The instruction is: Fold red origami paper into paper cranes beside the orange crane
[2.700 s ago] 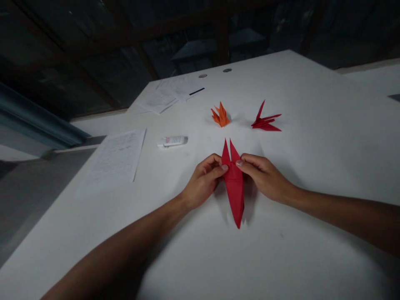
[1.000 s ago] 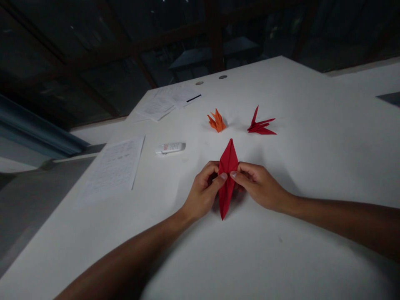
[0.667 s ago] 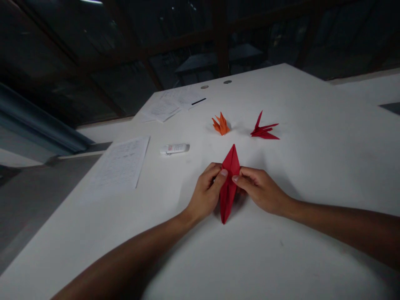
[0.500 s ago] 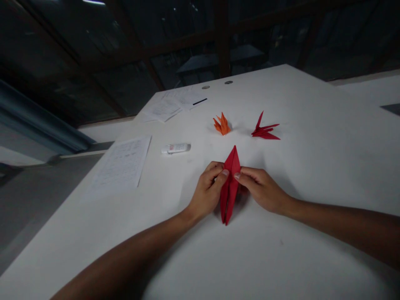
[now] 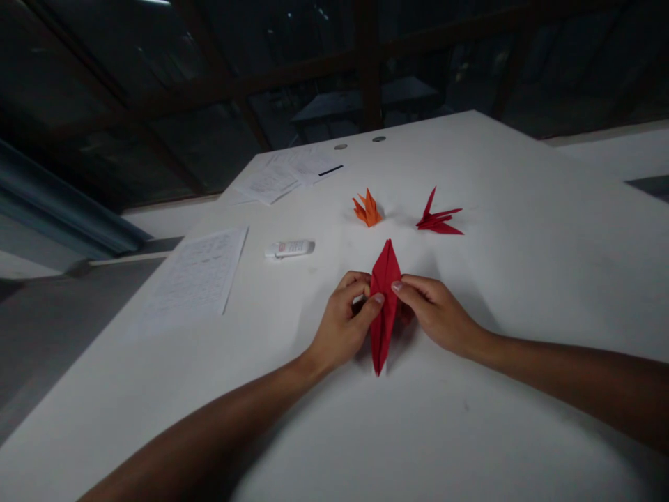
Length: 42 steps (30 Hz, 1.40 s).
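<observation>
A long, diamond-shaped piece of folded red origami paper [image 5: 387, 268] is held between both hands, its points toward and away from me. My left hand [image 5: 349, 314] grips its left edge, thumb flat on the front and fingers curled behind. On the opposite edge, my right hand [image 5: 431, 307] pinches it with the thumb near the middle. The fingertips behind the paper are hidden. Beyond it stand a small orange origami piece [image 5: 368, 209] with several points and a red origami piece [image 5: 437, 220] with long, thin points.
A white glue tube [image 5: 290, 249] lies left of the hands on the white table [image 5: 533, 279]. Written sheets [image 5: 196, 275] are at the left edge, more papers [image 5: 277, 174] with a dark strip [image 5: 331, 170] at the back. Two round discs [image 5: 379, 139] sit near the far edge.
The gap down the red paper's lower half has narrowed, and its two lower points have come together. My left thumb has slid slightly lower on the paper. The view has shifted a little.
</observation>
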Each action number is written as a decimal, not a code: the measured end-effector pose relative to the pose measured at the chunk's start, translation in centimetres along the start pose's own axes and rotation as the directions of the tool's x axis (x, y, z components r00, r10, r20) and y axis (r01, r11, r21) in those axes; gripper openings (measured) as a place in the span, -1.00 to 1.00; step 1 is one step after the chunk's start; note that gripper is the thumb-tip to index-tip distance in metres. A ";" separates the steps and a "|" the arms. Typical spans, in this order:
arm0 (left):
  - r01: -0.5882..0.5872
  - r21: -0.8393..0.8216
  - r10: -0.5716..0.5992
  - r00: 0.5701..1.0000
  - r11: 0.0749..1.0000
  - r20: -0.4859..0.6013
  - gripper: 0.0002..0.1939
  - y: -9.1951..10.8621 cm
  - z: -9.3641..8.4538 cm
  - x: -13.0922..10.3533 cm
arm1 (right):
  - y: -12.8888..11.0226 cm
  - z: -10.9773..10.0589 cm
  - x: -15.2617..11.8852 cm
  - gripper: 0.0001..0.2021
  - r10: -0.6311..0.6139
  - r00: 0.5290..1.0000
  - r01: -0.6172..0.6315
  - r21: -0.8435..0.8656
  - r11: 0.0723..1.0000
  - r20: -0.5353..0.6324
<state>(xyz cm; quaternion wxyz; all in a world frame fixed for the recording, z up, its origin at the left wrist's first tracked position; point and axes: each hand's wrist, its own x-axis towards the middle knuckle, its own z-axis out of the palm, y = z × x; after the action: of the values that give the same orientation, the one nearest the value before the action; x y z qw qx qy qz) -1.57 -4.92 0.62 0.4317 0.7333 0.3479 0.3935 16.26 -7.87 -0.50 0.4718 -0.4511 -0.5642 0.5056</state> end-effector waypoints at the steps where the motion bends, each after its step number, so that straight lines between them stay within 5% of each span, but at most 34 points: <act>1: -0.003 0.007 0.003 1.000 1.000 0.000 -0.78 0.0 0.0 0.0 | 0.1 0.0 0.0 -0.64 -0.007 1.000 0.007 -0.009 1.000 0.001; 8: -0.008 0.031 0.009 1.000 0.999 -0.015 -0.75 0.0 0.0 0.1 | 0.9 0.0 0.0 -0.76 -0.042 0.999 0.043 -0.086 0.995 0.017; 18: -0.002 -0.149 0.011 0.998 0.989 0.059 -0.80 0.0 -0.5 0.2 | 0.3 0.1 0.3 -0.81 0.032 0.998 -0.037 0.103 0.994 0.053; 32: -0.015 0.056 0.014 1.000 0.998 0.027 -0.81 0.0 -0.3 -0.3 | 0.3 0.0 0.1 -0.65 -0.008 0.996 0.007 0.009 1.000 0.085; 36: -0.017 -0.138 0.028 0.997 0.990 0.075 -0.78 0.1 -0.5 -0.6 | 0.4 0.1 0.3 -0.66 0.012 0.999 -0.015 0.054 0.998 0.051; 42: 0.222 -0.498 -0.163 0.974 0.838 0.159 -0.51 -0.5 -0.6 -0.1 | 0.6 0.0 0.5 -0.71 0.051 0.996 -0.067 0.222 0.973 0.078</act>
<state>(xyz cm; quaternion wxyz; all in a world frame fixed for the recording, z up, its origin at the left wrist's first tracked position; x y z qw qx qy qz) -2.26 -4.55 0.34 0.6669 0.5740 0.2781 0.3852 16.24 -7.38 -1.01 0.4839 -0.3929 -0.5064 0.5959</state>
